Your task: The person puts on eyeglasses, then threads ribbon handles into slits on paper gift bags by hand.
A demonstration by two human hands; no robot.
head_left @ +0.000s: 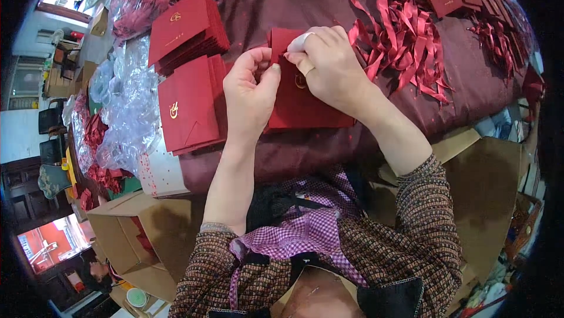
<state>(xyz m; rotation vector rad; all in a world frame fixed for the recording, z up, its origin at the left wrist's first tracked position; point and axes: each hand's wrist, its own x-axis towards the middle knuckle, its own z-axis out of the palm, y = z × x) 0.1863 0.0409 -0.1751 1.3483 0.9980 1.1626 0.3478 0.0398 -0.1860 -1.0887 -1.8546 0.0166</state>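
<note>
The table (258,9), under a shiny maroon cloth, fills the upper middle of the view, taking 12 o'clock as straight away from the person. A cardboard box (484,188) stands at 4 o'clock, off the table's near edge. From the left hand, 2 stacks of flat red bags lie on that side: the lower stack (191,103) at about 9 o'clock, the upper stack (185,30) at about 10 to 11. A loose heap of red ribbons (405,42) spreads at 2 to 3 o'clock from the right hand, which is clearly the nearer of the 2 to it.

The red bag (311,112) lies on the cloth between and below the hands, its wide, plain end toward 6 o'clock. Its long axis seems to run from 6 to 12 (the hands cover too much to be sure).

The left hand (251,83) is at the bag's 9 o'clock side, thumb and fingers curled partly open; I cannot tell whether they grip the edge. The right hand (332,62) comes over the upper part, thumb and forefinger nearly together. Whether they pinch paper or ribbon is hidden. Most of the bag lies toward 6 o'clock from those tips. A white wrap (299,42) covers 1 finger.
</note>
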